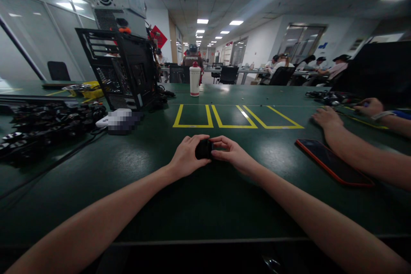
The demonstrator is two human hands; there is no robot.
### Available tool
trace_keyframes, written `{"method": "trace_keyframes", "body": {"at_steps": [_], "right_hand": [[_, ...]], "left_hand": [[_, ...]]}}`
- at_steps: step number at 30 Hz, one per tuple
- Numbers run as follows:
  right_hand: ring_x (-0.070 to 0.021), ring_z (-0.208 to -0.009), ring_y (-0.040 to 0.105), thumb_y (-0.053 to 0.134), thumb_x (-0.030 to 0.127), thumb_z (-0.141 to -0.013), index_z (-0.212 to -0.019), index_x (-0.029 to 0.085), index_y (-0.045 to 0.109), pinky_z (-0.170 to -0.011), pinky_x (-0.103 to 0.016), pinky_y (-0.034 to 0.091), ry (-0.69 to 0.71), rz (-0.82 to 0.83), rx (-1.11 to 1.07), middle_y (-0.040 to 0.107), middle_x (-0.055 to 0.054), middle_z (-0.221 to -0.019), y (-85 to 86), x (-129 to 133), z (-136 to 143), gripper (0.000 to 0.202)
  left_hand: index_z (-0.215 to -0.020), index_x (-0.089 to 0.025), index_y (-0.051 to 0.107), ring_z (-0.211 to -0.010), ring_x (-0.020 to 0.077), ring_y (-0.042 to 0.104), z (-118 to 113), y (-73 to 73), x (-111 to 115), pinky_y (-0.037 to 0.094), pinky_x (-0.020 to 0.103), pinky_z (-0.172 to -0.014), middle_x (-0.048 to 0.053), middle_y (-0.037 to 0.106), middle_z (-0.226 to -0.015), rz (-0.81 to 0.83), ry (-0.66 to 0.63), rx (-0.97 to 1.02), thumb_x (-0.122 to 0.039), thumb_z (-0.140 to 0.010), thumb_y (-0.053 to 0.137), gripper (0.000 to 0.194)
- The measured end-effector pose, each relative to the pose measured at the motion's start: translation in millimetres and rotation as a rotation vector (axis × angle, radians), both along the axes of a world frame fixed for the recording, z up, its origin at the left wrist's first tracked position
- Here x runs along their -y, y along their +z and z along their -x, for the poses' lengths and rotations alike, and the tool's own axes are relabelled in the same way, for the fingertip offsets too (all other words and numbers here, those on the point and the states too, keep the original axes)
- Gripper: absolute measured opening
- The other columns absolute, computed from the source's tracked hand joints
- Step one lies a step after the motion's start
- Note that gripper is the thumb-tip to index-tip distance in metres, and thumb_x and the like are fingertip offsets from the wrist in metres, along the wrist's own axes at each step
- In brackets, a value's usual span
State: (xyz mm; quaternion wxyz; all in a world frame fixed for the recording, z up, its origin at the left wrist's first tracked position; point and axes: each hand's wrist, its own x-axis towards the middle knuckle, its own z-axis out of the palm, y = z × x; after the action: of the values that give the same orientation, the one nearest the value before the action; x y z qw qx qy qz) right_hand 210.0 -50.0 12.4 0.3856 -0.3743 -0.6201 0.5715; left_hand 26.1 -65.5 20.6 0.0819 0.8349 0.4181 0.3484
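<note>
With left hand [187, 157] curled round one side and thumb and fingers of right hand [233, 154] narrowed at the other, held a small black object [203, 150] on or just above the green table [205, 205]; could not tell which. Had it on the near side of the yellow tape outlines [192, 126], apart from them. Judged the handling to be under way: had the object between both hands, with release not yet done. Could make out no separate part or finished join on its dark surface, so could not tell the amount done or left. Had the white bottle [194, 82], computer case [136, 68] and orange-edged phone [332, 162] out of grasp, well apart.
</note>
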Motion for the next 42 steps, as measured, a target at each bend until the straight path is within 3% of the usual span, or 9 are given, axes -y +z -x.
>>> {"method": "trace_keyframes", "body": {"at_steps": [5,12,22,27,31,39,42], "right_hand": [[-0.0156,-0.091,0.057,0.060,0.032,-0.073,-0.096,0.023,0.055,-0.083,-0.037,0.047,-0.011,0.061,-0.059,0.057,-0.003,-0.099,-0.1,-0.5,0.5,0.026],[-0.0159,-0.090,0.057,0.066,0.026,-0.067,-0.097,0.018,0.056,-0.087,-0.037,0.043,-0.071,0.010,-0.009,0.057,-0.005,-0.102,-2.0,-3.8,2.6,0.033],[-0.0162,-0.091,0.057,0.067,0.017,-0.063,-0.096,0.021,0.053,-0.084,-0.036,0.043,0.015,-0.005,-0.040,0.058,-0.003,-0.101,1.3,-0.1,0.3,0.036],[-0.0147,-0.089,0.056,0.063,0.022,-0.068,-0.091,0.020,0.054,-0.084,-0.034,0.043,-0.020,-0.018,-0.080,0.058,-0.002,-0.097,3.0,0.1,3.2,0.025],[-0.0148,-0.095,0.055,0.060,0.014,-0.065,-0.089,0.020,0.053,-0.089,-0.033,0.040,-0.031,-0.093,-0.110,0.058,-0.001,-0.096,4.0,0.3,4.4,0.025],[-0.0165,-0.101,0.052,0.049,0.010,-0.065,-0.093,0.018,0.052,-0.095,-0.035,0.036,-0.272,-0.214,-0.013,0.056,-0.004,-0.102,1.0,-6.1,1.8,0.029],[-0.0164,-0.103,0.051,0.049,0.012,-0.066,-0.095,0.017,0.051,-0.097,-0.034,0.034,-0.289,-0.284,0.084,0.055,-0.005,-0.105,-1.2,-7.9,0.4,0.030]], "left_hand": [[-0.116,-0.023,0.043,-0.092,0.0211,0.050,0.1,0.3,0.7,0.040,0.035,-0.081,0.004,0.054,-0.113,-0.004,-0.002,-0.003,-0.027,-0.064,0.069,0.058],[-0.116,-0.022,0.043,-0.093,0.0213,0.049,-0.1,-1.0,-0.5,0.040,0.035,-0.082,0.003,0.054,-0.113,0.000,0.007,-0.011,-0.028,-0.064,0.069,0.059],[-0.116,-0.023,0.043,-0.091,0.0214,0.050,-0.1,-1.2,0.2,0.041,0.035,-0.079,0.003,0.054,-0.112,-0.003,0.010,-0.004,-0.027,-0.063,0.069,0.058],[-0.116,-0.023,0.044,-0.092,0.0208,0.050,-0.4,0.4,1.0,0.041,0.035,-0.080,0.003,0.054,-0.112,0.006,0.005,-0.004,-0.027,-0.064,0.069,0.058],[-0.116,-0.023,0.044,-0.092,0.0211,0.049,0.3,2.0,2.1,0.040,0.036,-0.081,0.003,0.053,-0.113,0.017,0.002,-0.003,-0.027,-0.064,0.069,0.058],[-0.117,-0.023,0.043,-0.092,0.0213,0.050,0.3,1.5,0.7,0.041,0.036,-0.081,0.003,0.054,-0.113,0.020,0.012,-0.010,-0.028,-0.064,0.069,0.059],[-0.116,-0.023,0.044,-0.094,0.0218,0.051,2.3,1.2,-3.5,0.041,0.037,-0.083,0.004,0.054,-0.113,0.021,0.031,-0.008,-0.030,-0.064,0.069,0.059]]}}
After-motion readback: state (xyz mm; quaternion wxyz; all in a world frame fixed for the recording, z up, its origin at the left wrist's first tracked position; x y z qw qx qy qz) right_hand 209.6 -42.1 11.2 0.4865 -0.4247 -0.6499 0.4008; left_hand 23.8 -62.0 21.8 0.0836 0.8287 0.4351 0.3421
